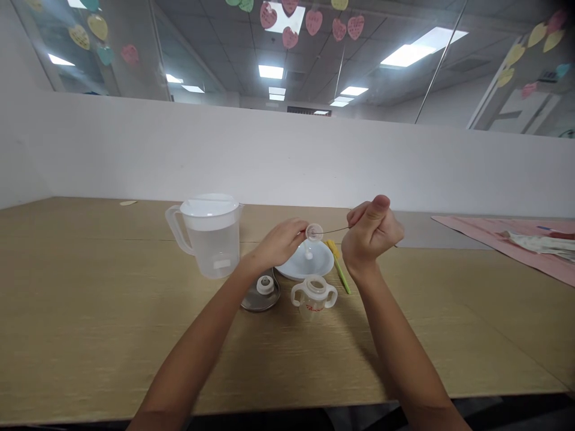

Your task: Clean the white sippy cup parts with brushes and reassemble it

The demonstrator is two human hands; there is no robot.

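Note:
My left hand (pixel 285 239) pinches a clear round nipple-like piece (pixel 314 232) by its edge, above a white bowl (pixel 296 270). A thin dark wire (pixel 335 230) runs from that piece to my right hand (pixel 372 230), which is closed around the wire's other end with the thumb up. Any bristles on the wire are not visible. Below the round piece, a small white part (pixel 309 255) shows against the bowl; I cannot tell whether it hangs or lies there. In front of the bowl stands a clear two-handled baby bottle (pixel 314 299), its top uncovered.
Left of the bottle, a metal dish (pixel 259 304) carries a white ring-shaped cap (pixel 265 285). A lidded plastic pitcher (pixel 213 239) stands farther left. Beside the bowl lies a brush with yellow head and green handle (pixel 342 274). A pink cloth (pixel 489 236) covers the far right.

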